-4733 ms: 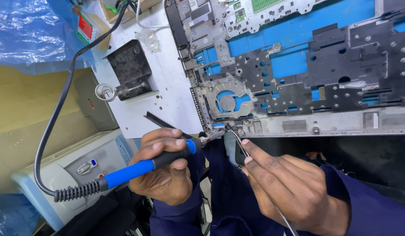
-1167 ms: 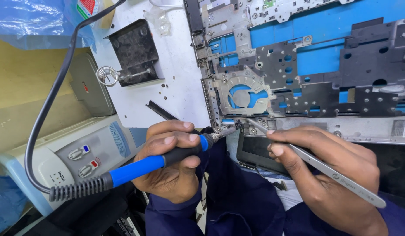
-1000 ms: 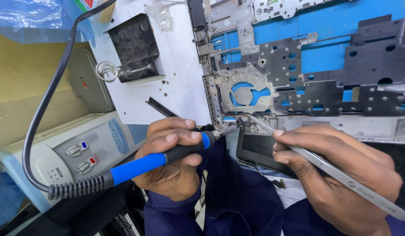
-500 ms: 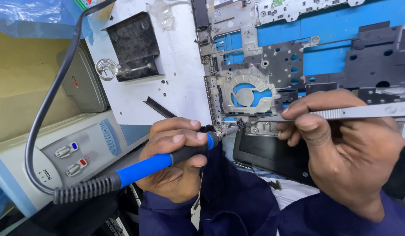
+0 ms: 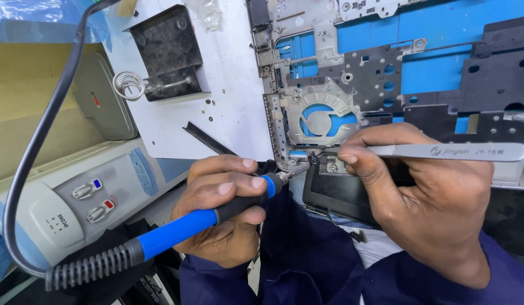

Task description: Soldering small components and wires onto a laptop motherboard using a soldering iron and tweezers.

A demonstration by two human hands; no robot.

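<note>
Here, both hands work at the front edge of a stripped laptop chassis (image 5: 329, 107).
Left hand (image 5: 225, 212) grips a blue-handled soldering iron (image 5: 199, 217); right hand (image 5: 425, 197) pinches steel tweezers (image 5: 442, 151), tips meeting just beside the fan opening.

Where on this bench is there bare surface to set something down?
Free: the white sheet between the black iron stand and the laptop chassis, bar a few specks. Crowded: around both hands at the chassis's near edge.
</note>
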